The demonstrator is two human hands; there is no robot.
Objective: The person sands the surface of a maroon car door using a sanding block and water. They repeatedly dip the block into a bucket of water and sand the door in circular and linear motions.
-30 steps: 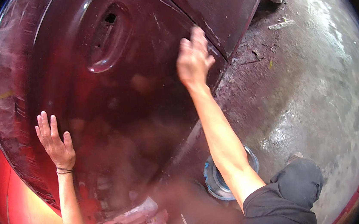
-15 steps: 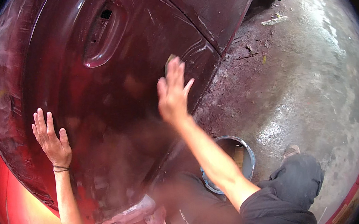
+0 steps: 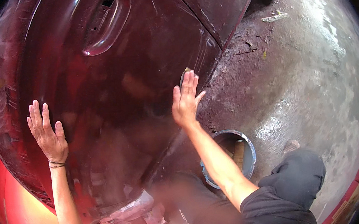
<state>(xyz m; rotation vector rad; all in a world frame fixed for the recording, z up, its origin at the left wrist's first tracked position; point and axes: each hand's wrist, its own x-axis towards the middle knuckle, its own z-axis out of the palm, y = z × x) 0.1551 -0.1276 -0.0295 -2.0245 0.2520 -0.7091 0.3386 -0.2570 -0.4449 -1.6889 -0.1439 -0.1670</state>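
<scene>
A dark maroon car door (image 3: 137,34), wet and shiny, fills the left and middle of the view, with a recessed handle pocket (image 3: 108,26) near its top. My left hand (image 3: 51,137) lies spread on the panel's left part, a dark band round its wrist. Toward the lower right edge of the door, my right hand (image 3: 185,100) is pressed flat over a thin, dark piece of sandpaper (image 3: 183,76). Only the edge of the sandpaper shows past the fingers; my palm hides the rest.
Beneath my right forearm stands a round bucket (image 3: 252,165) with a brownish block (image 3: 239,153) inside. Wet, dirty concrete floor (image 3: 297,79) stretches to the right. A bright red panel (image 3: 13,205) is at the lower left, and masking paper (image 3: 130,209) hangs near the bottom.
My right hand has slid down and to the right across the door with the sandpaper. My left hand has shifted slightly up and left in the view.
</scene>
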